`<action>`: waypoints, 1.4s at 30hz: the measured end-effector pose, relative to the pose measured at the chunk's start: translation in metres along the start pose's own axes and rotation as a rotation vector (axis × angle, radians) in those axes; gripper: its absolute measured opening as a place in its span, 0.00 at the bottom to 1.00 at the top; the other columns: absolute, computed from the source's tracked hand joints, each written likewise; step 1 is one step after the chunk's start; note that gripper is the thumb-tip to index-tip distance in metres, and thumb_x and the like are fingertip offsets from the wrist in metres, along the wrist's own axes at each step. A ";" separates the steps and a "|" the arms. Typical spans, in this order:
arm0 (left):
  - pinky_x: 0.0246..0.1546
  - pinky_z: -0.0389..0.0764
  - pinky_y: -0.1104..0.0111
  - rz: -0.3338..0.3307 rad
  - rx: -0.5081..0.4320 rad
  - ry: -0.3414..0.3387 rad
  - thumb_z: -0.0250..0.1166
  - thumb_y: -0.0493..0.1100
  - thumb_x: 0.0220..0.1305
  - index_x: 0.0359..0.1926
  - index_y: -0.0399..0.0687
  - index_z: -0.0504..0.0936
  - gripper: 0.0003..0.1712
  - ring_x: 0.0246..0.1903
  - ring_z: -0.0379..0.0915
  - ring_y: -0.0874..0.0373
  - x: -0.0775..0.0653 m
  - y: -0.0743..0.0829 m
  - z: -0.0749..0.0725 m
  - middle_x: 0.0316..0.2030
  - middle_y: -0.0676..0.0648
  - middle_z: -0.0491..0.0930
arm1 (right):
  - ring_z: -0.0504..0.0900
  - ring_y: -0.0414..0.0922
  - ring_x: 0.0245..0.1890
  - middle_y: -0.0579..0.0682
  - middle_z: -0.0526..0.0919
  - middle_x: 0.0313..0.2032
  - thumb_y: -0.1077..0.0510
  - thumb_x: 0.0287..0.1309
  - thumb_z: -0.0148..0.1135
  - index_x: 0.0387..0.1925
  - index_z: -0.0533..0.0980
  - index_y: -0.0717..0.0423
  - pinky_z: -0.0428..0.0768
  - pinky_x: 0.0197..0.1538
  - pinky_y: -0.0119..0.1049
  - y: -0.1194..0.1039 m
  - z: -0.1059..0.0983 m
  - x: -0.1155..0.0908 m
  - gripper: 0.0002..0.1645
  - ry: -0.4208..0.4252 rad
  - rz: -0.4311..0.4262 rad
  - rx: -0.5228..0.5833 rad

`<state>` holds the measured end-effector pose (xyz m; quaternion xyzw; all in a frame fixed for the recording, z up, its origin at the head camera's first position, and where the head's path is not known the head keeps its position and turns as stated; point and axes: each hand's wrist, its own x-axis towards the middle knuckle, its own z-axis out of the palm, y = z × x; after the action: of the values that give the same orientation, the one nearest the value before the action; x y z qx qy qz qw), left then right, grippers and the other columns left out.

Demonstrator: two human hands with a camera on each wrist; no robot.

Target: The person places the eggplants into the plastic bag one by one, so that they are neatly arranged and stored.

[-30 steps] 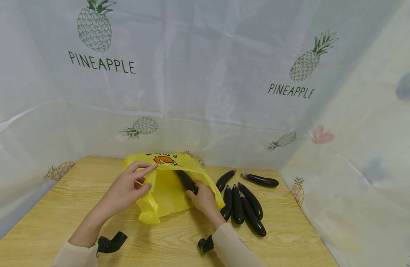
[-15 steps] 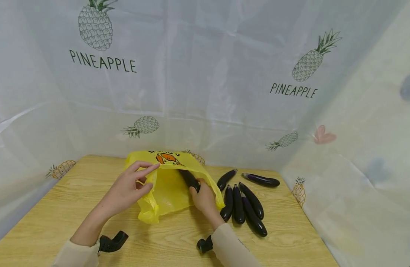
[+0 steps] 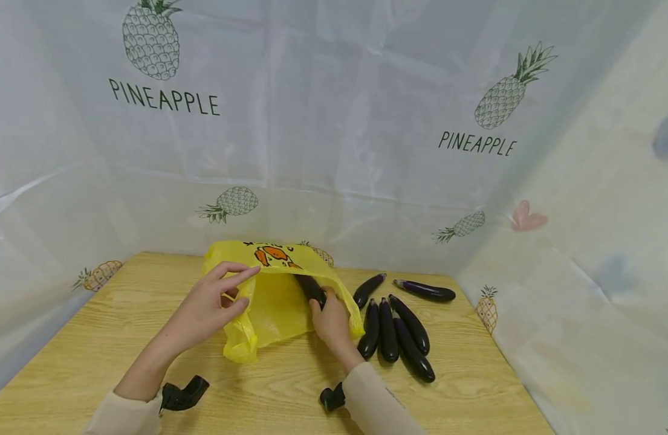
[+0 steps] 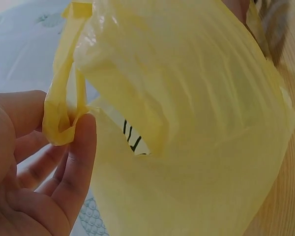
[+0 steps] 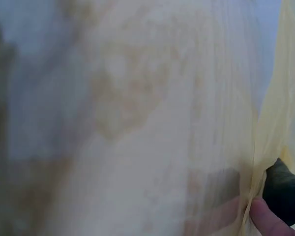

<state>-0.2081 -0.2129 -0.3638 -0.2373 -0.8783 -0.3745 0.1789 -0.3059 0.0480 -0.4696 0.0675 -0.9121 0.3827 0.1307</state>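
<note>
In the head view a yellow plastic bag [image 3: 276,317] with an orange cartoon print lies with its mouth toward me. My left hand [image 3: 205,308] pinches the bag's left rim. The left wrist view shows a bag handle loop [image 4: 61,123] between the thumb and a finger of that hand [image 4: 44,177]. Reaching into the bag's mouth, my right hand [image 3: 332,320] grips a dark purple eggplant [image 3: 309,287], whose far end is hidden under the upper bag wall. Bag film blurs most of the right wrist view, where part of the eggplant [image 5: 282,191] and fingertips show at lower right.
Several eggplants [image 3: 388,332] lie loosely grouped right of the bag. A single eggplant [image 3: 425,291] rests farther back on the wooden table [image 3: 279,399]. Pineapple-printed sheeting [image 3: 323,121] encloses the back and sides. A black device [image 3: 184,394] sits at my left wrist.
My right hand and its eggplant have shifted slightly up and right inside the bag. The bag's upper side has risen a little. The left hand has stayed almost still.
</note>
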 end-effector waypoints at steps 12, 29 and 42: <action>0.38 0.84 0.70 0.023 0.012 0.001 0.68 0.31 0.69 0.75 0.46 0.76 0.34 0.36 0.76 0.67 0.000 0.000 0.001 0.64 0.45 0.74 | 0.83 0.62 0.60 0.64 0.82 0.62 0.54 0.73 0.67 0.71 0.73 0.61 0.81 0.60 0.59 0.002 -0.001 0.001 0.31 -0.053 0.042 0.042; 0.38 0.85 0.70 0.024 0.007 -0.005 0.69 0.31 0.69 0.74 0.45 0.76 0.34 0.36 0.76 0.66 -0.001 0.005 0.001 0.64 0.44 0.75 | 0.86 0.59 0.51 0.63 0.86 0.55 0.49 0.73 0.66 0.69 0.72 0.60 0.83 0.53 0.55 0.004 0.001 0.005 0.31 -0.064 0.133 0.025; 0.38 0.84 0.70 0.017 0.005 -0.001 0.69 0.32 0.70 0.75 0.45 0.76 0.33 0.36 0.76 0.66 -0.001 0.008 0.003 0.64 0.46 0.74 | 0.83 0.61 0.57 0.63 0.83 0.58 0.50 0.71 0.68 0.71 0.72 0.63 0.82 0.57 0.57 0.000 -0.008 -0.002 0.34 -0.097 0.096 0.076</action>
<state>-0.2030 -0.2066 -0.3616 -0.2446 -0.8772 -0.3708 0.1822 -0.3022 0.0540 -0.4652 0.0472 -0.9043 0.4193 0.0650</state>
